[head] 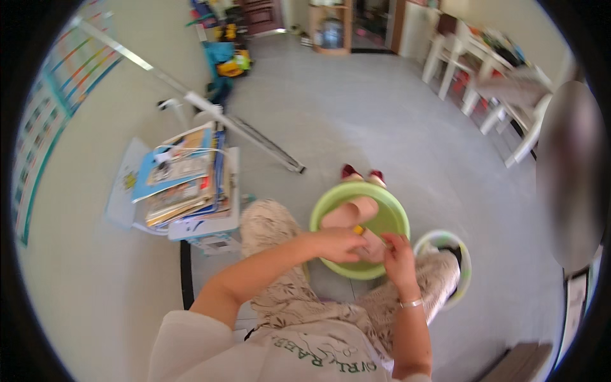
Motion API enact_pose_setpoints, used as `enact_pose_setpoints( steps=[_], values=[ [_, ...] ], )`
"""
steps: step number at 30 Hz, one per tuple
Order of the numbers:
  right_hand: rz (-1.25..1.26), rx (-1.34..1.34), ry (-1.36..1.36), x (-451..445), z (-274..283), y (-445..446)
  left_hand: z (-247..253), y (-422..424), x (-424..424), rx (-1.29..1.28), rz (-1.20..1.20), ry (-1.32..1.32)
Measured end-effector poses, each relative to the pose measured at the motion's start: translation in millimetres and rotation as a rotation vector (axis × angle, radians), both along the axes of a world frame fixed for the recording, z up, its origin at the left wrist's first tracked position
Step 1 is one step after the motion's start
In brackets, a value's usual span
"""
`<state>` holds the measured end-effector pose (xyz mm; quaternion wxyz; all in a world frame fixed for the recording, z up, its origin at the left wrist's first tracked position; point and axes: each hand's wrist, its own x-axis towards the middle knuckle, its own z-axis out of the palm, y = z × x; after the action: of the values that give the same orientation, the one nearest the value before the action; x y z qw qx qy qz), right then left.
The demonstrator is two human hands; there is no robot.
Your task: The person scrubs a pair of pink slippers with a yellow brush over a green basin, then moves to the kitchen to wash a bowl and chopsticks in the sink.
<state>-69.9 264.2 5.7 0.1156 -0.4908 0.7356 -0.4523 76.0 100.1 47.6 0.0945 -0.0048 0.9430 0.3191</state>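
Observation:
A light green plastic basin (404,210) stands on the floor between my knees. Inside, a pink slipper (341,216) with a broad strap leans toward the far wall. A second pink slipper (373,246) is at the near side, partly hidden by my hands. My left hand (336,244) curls over this near slipper from the left, beside a small yellow item (359,230) I cannot identify. At the slipper's right end, the bent fingers of my right hand (399,255) meet a thin pale thing, too blurred to name. A silver bracelet (411,303) circles my right wrist.
Dark red shoes (377,177) sit just beyond the basin. A bucket (468,281) holding dark cloth stands by my right knee. Left, papers and books (179,184) are piled up under a slanting metal pole (219,114). White chairs (520,124) line the right side.

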Motion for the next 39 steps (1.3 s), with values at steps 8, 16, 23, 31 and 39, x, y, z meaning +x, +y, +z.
enact_pose_setpoints(
  steps=[8,16,23,31,39],
  values=[
    [0.197,0.292,-0.065,-13.5,-3.3,-22.2,-56.2,-37.9,-27.7,0.016,0.043,-0.032],
    [0.349,0.389,-0.163,-66.1,-18.5,-63.0,-71.7,-63.7,-73.9,0.001,0.017,-0.060],
    [0.344,0.784,0.153,-85.6,-43.4,-76.4,-37.3,-64.5,-70.9,-0.084,-0.158,-0.355],
    [0.401,0.909,-0.120,-93.5,-49.6,-81.3,-74.2,-70.2,-90.3,-0.091,-0.027,-0.519],
    [0.244,0.814,-0.407,-70.9,-55.5,-51.4,-82.3,-17.4,-112.9,0.114,0.016,-0.534]
  ],
)
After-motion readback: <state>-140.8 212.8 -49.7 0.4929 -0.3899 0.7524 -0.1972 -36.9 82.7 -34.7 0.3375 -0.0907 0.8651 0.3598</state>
